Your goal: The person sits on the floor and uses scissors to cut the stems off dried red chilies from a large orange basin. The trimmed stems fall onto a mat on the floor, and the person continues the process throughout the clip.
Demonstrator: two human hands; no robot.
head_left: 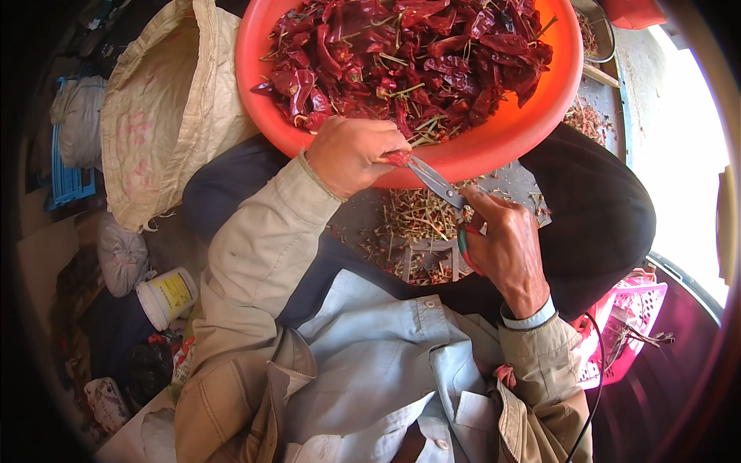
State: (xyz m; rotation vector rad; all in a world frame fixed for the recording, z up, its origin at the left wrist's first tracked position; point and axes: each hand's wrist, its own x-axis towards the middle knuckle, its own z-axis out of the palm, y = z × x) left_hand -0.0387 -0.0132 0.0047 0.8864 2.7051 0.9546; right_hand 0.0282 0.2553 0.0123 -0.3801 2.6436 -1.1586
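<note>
My left hand (358, 153) pinches a dried red chili pepper (397, 158) at the near rim of a large orange-red plastic basin (492, 156). Scissors (439, 184) are held in my right hand (502, 246), their metal blades pointing up and left, with the tips touching the chili's right end. Red and green show on the scissor handles, partly hidden by my fingers. Dried red chilies (405, 58), some with pale stems, fill much of the basin. Below the basin, between my legs, lies a heap of cut stems and bits (425, 217).
An open woven sack (156, 116) stands left of the basin. Further down on the left are a tied bag (121, 254) and a white tub (168, 298). A pink plastic basket (628, 330) sits at the right. A metal pan (596, 32) is at the upper right, near scattered chili bits (587, 121).
</note>
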